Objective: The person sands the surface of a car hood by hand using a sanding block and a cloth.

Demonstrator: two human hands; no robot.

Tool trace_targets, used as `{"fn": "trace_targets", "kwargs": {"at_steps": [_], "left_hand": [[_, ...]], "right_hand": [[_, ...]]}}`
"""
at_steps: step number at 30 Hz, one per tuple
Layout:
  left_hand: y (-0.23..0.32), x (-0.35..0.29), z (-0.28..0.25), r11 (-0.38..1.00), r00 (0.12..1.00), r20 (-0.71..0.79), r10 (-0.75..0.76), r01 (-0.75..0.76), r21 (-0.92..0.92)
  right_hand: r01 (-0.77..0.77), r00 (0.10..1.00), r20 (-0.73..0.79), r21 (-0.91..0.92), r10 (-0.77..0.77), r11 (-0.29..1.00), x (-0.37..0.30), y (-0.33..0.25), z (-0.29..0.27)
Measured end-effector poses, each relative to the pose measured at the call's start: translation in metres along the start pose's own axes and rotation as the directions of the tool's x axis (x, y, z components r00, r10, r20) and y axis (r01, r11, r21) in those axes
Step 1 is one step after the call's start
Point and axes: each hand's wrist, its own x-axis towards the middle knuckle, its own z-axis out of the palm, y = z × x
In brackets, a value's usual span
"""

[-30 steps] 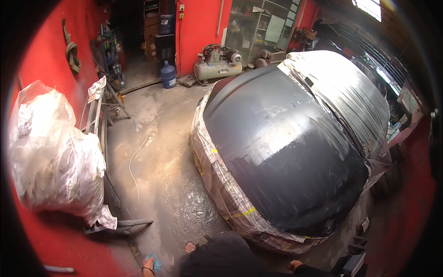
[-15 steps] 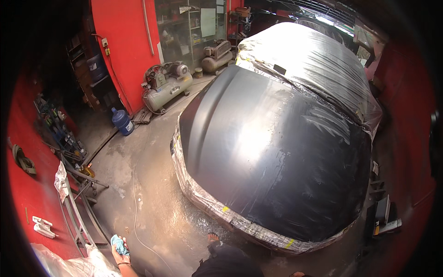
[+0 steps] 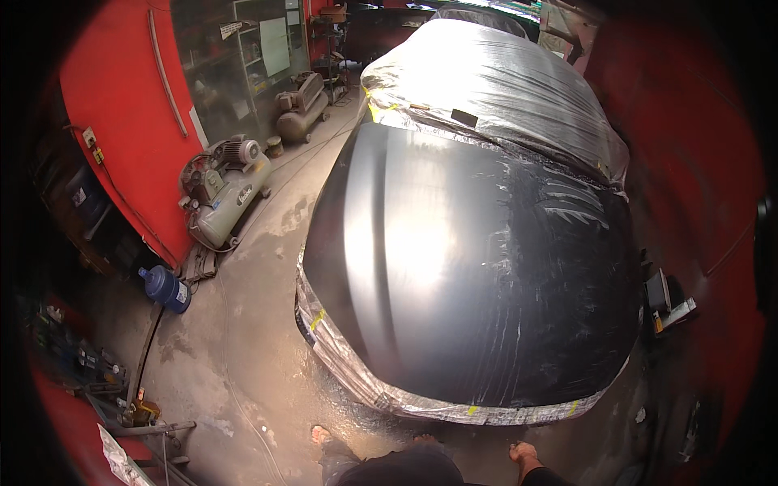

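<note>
My right hand (image 3: 523, 452) hangs low in front of the car, below the front edge of the hood and apart from it. Its fingers are curled closed; whatever they may hold is too small to make out. My left hand is out of view. The dark matte hood (image 3: 438, 275) fills the middle, with wet streaks and pale whitish smears on its right half. Clear plastic sheeting (image 3: 494, 81) covers the windshield and roof. More masking film (image 3: 381, 398) with bits of yellow tape wraps the front edge.
Two air compressors (image 3: 231, 190) stand along the left wall, with a blue water jug (image 3: 165, 290) nearer. A thin hose (image 3: 235, 397) crosses the wet concrete floor. Metal stands (image 3: 154, 429) sit at lower left. My bare foot (image 3: 322, 434) is near the bumper. Boxy items (image 3: 668, 304) lie right.
The view has swung, shifting the car and compressors leftward. My left hand, which held a light blue cloth at lower left, has left the picture. My right hand has come fully into sight.
</note>
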Motion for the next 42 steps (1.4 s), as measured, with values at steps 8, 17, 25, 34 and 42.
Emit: {"fn": "trace_targets", "kwargs": {"at_steps": [8,17,25,34,42], "left_hand": [[0.049,0.285,0.214,0.988,0.944,0.298,-0.139,0.153,-0.023],[0.012,0.476,0.482,0.970,0.814,0.536,-0.224,0.239,0.043],[0.071,0.611,0.595,0.934,0.904,0.397,-0.157,0.005,0.357],[-0.083,0.790,0.865,0.912,0.850,0.439,-0.289,0.106,0.396],[-0.339,0.826,1.153,0.738,0.528,0.529,-0.665,0.353,0.575]], "right_hand": [[-0.038,0.994,0.107,0.075,0.030,0.996,-0.140,-0.156,0.111],[-0.177,0.978,0.151,0.214,0.147,0.960,-0.192,-0.297,0.220],[-0.202,0.977,0.159,0.450,0.145,0.870,-0.227,-0.510,0.218],[-0.433,0.806,0.138,0.800,0.576,0.415,-0.254,-0.632,0.283],[-0.300,0.676,0.313,0.944,0.667,-0.139,-0.337,-0.800,0.228]]}}
